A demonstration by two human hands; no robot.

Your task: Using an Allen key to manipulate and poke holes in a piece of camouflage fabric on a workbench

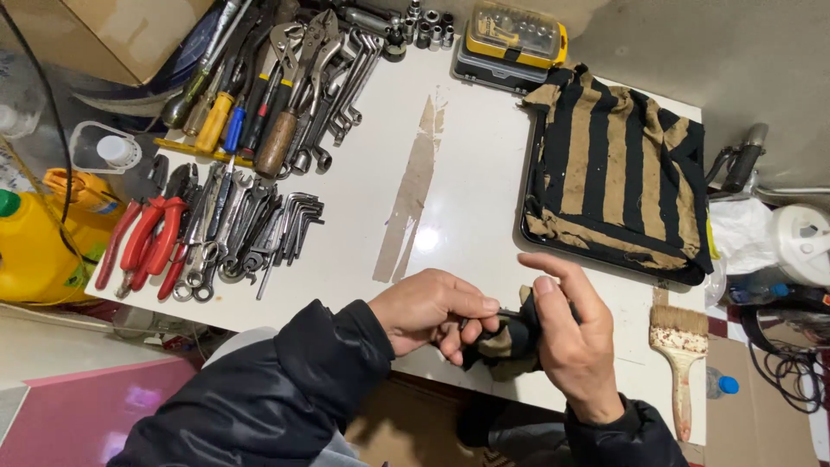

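My left hand (435, 311) grips a thin dark metal tool (508, 313) whose tip runs into a small black-and-tan striped rag (504, 344). My right hand (571, 342) holds that rag around the tool, thumb and fingers curled over it. Both hands meet just above the near edge of the white table (467, 173). Most of the tool is hidden by the rag and fingers.
Red-handled pliers (147, 242), wrenches and hex keys (251, 229) lie at the left, screwdrivers (242, 112) behind them. A striped cloth (618, 169) covers a black tray at the right. A paintbrush (680, 355), a yellow bit case (514, 35) and a yellow jug (35, 251) surround the table.
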